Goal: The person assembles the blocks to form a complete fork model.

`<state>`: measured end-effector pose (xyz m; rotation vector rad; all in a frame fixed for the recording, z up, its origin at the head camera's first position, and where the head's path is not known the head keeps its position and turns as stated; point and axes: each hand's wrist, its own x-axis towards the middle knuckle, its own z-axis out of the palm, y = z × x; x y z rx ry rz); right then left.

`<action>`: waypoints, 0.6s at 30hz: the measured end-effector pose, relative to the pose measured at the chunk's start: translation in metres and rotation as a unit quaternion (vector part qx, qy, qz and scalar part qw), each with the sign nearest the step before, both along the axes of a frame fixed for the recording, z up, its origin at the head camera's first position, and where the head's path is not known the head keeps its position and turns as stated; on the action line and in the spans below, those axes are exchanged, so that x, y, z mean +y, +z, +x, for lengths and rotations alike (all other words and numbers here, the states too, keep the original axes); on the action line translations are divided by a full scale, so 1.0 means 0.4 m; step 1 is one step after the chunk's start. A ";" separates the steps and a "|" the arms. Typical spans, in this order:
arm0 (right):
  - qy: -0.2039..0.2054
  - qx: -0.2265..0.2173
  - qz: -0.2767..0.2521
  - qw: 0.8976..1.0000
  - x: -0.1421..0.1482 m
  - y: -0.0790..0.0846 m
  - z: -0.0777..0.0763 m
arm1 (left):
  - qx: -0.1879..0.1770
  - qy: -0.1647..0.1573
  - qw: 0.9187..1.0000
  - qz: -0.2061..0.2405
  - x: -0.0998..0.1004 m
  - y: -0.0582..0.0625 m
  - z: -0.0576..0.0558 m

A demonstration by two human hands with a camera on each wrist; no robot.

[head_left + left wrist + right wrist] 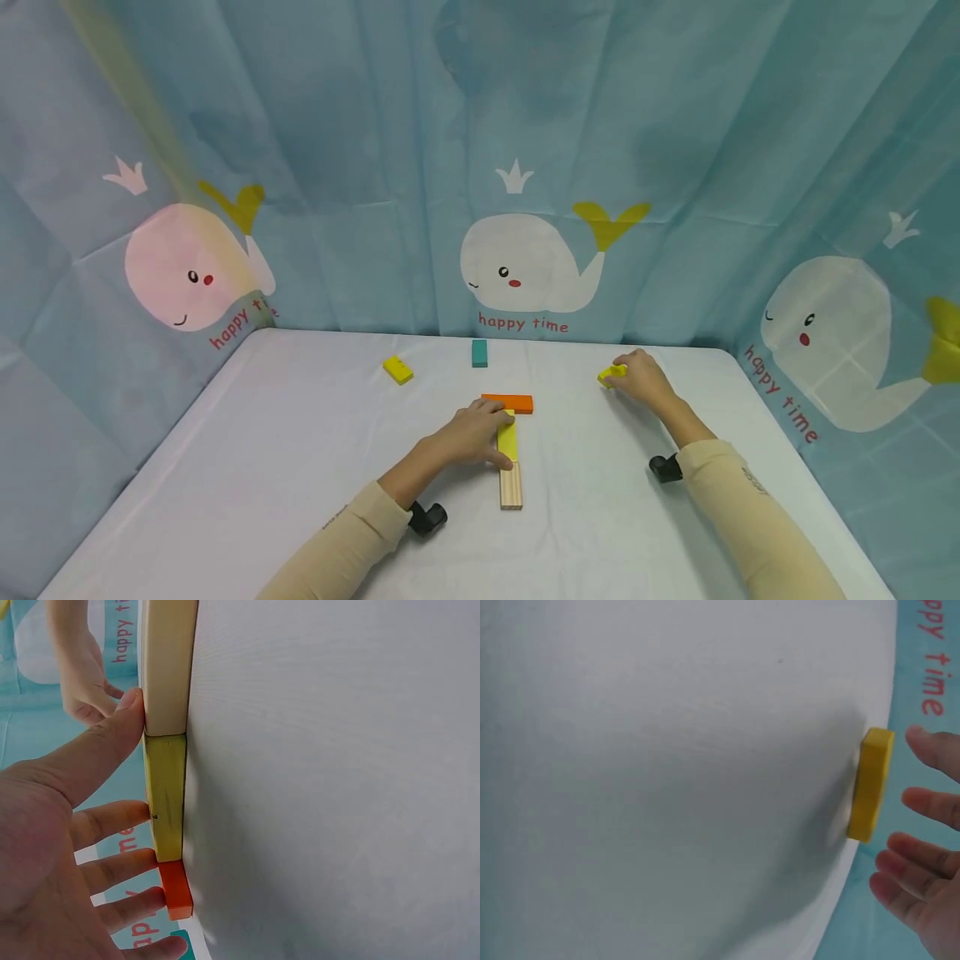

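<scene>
Three flat blocks meet end to end in the head view: a plain wooden block (511, 492), a yellow block (507, 446) and, set crosswise at the far end, an orange block (522, 405). Over the yellow one lies my left hand (463, 435), its thumb by the seam with the wooden block. The left wrist view shows that hand's fairly straight, spread fingers (112, 821) at the side of the row. Farther right, my right hand (647, 383) reaches over another yellow block (870, 787). In the right wrist view its fingers are spread, with a gap to the block.
A teal block (480, 353) stands beyond the orange one, near the table's back edge. Another yellow block (398, 369) with small dots lies to the left. The white-covered table (247, 467) is bordered by a blue whale-print curtain (360, 250) behind and at the sides.
</scene>
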<state>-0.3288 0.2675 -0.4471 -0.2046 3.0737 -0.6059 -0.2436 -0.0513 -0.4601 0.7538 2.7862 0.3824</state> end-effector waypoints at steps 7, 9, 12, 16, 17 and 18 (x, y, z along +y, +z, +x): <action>-0.009 -0.030 -0.008 0.999 0.007 -0.026 -0.013 | 0.002 0.001 1.000 0.000 0.000 -0.002 0.000; -0.013 -0.037 -0.010 0.999 0.007 -0.031 -0.016 | 0.000 0.002 1.000 0.001 0.000 -0.003 0.000; -0.016 -0.038 -0.007 0.999 0.006 -0.036 -0.018 | -0.002 0.003 1.000 -0.001 0.000 -0.003 0.001; -0.015 -0.030 -0.003 0.999 0.005 -0.039 -0.020 | -0.003 0.003 1.000 -0.004 0.001 -0.001 0.000; -0.015 -0.029 -0.003 0.999 0.005 -0.039 -0.020 | -0.002 0.003 1.000 -0.005 0.002 0.000 0.000; -0.015 -0.028 -0.003 0.999 0.004 -0.040 -0.021 | -0.002 0.002 1.000 -0.006 0.002 0.001 0.000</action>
